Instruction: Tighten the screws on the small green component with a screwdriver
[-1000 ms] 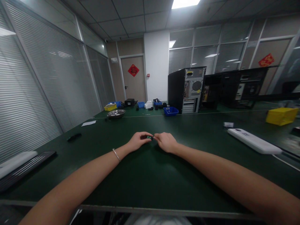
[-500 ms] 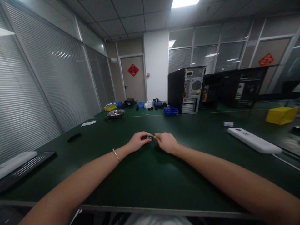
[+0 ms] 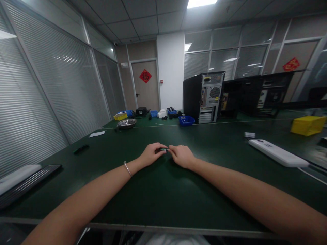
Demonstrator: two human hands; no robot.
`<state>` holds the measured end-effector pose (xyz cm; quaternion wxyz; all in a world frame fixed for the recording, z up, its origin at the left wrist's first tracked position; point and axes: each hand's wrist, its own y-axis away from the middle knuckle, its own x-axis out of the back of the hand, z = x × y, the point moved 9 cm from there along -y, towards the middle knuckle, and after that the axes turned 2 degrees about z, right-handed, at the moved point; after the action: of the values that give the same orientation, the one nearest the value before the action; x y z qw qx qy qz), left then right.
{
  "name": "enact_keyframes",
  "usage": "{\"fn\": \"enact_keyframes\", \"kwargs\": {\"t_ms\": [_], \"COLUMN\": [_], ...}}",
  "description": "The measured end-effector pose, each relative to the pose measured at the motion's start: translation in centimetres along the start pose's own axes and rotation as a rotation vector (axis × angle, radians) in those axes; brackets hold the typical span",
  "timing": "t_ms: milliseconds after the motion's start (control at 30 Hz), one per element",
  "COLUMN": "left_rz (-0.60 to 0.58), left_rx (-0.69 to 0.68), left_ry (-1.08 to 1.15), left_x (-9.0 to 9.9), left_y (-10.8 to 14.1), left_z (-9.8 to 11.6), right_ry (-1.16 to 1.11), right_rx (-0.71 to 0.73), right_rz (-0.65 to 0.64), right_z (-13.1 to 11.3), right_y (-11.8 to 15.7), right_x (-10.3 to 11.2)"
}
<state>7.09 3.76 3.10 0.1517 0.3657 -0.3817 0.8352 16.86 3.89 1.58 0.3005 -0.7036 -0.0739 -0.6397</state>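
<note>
Over the middle of the dark green tabletop (image 3: 163, 197), my left hand (image 3: 150, 153) pinches a small dark piece with green and silvery parts (image 3: 164, 149) between thumb and fingers. What exactly the piece is cannot be made out. My right hand (image 3: 182, 156) is close against its right end, with thumb and fingers pressed together. Whether the right fingertips grip the piece's end or something tiny beside it is hidden. A thin bracelet circles my left wrist.
A black keyboard (image 3: 28, 183) lies at left, near a small dark object (image 3: 81, 149). Farther back stand a metal bowl (image 3: 126, 123), a blue bin (image 3: 186, 120) and a black computer case (image 3: 204, 98). At right are a white power bank-like block (image 3: 278, 153) and a yellow bin (image 3: 308, 125).
Both hands stay almost in place around the small piece. It seems slightly turned, with more of its silvery part showing now.
</note>
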Motion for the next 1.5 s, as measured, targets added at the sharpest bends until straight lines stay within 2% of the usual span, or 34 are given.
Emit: {"fn": "enact_keyframes", "kwargs": {"t_ms": [900,1000,1167,1300,1500], "left_rz": [0.013,-0.002,-0.013,-0.037,-0.123], "left_rx": [-0.012,-0.001,0.053,0.111,0.192], "left_ry": [0.128,0.141,0.163,0.258,0.513], "left_x": [0.4,0.2,-0.2,-0.6,-1.7], "left_y": [-0.1,-0.1,-0.1,-0.1,0.0], "left_z": [0.4,0.2,-0.7,-1.5,-1.9], "right_ry": [-0.047,-0.047,-0.036,-0.051,-0.057], "right_rx": [0.000,0.002,0.027,0.039,0.055], "right_rz": [-0.060,-0.073,-0.027,-0.040,-0.037], "right_z": [0.2,0.2,0.2,0.2,0.2], "right_y": [-0.3,-0.2,-0.1,0.0,0.1], "right_x": [-0.4,-0.4,0.0,-0.1,-0.2]}}
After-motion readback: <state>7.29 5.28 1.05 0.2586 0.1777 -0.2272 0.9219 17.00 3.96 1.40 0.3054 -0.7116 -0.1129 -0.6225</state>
